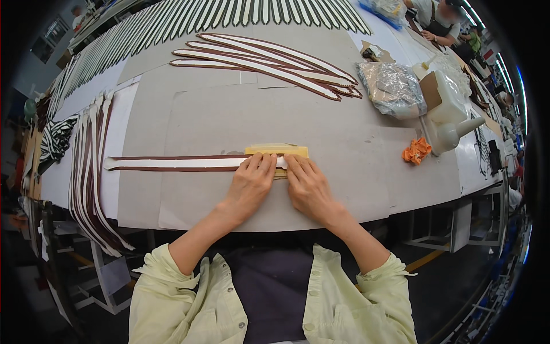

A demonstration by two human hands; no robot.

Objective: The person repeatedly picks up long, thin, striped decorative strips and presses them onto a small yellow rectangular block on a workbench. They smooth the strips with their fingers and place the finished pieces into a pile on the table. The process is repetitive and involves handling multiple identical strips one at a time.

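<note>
A brown-edged strap with a white middle (177, 163) lies straight across the grey-covered table, its far end to the left. Both my hands are at its right end, close together over a yellow block or pad (275, 149). The fingers of my left hand (252, 178) are bent and pressed together on the strap. My right hand (306, 183) closes its fingers on the strap's tip, just right of the left hand. My fingers partly hide that end and the yellow piece under it.
Several similar straps (269, 63) lie fanned out beyond my hands. More straps (89, 166) hang over the left edge, and dark-edged ones (229, 14) line the far side. At right are a white squeeze bottle (447, 135), an orange crumpled cloth (416, 151) and a plastic-wrapped bundle (392, 89).
</note>
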